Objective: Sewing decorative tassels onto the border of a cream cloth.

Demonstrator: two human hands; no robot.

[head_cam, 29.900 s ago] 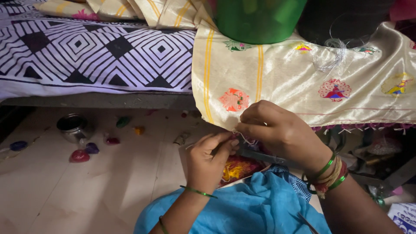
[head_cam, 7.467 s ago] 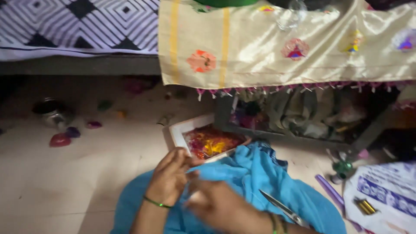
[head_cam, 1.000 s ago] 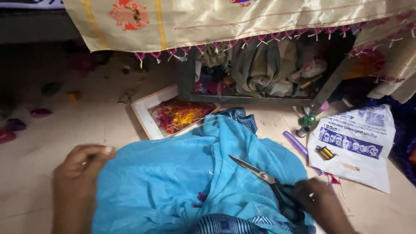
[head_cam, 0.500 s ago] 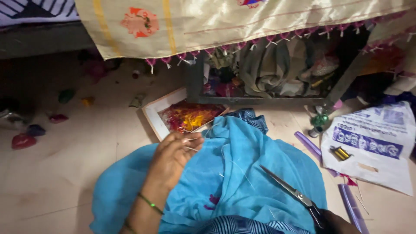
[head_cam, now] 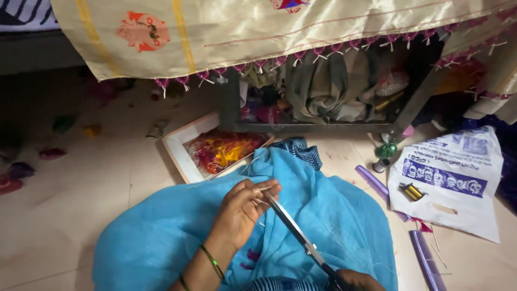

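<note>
While the left hand (head_cam: 242, 207) sits at the centre of the frame on the blue cloth (head_cam: 161, 237), its fingertips (head_cam: 266, 188) are pinched closed on a thin thread, apparently to keep it taut and raised off the fabric for the blades. The wrist enters from the bottom edge, palm turned down. The scissors (head_cam: 293, 231) run diagonally from lower right toward the pinch, tips just beside the fingertips. The right hand (head_cam: 358, 280), at the bottom edge, is mostly cut off; it grips the scissor handles. A white tray (head_cam: 175, 151) of coloured thread lies above the cloth, within reach.
</note>
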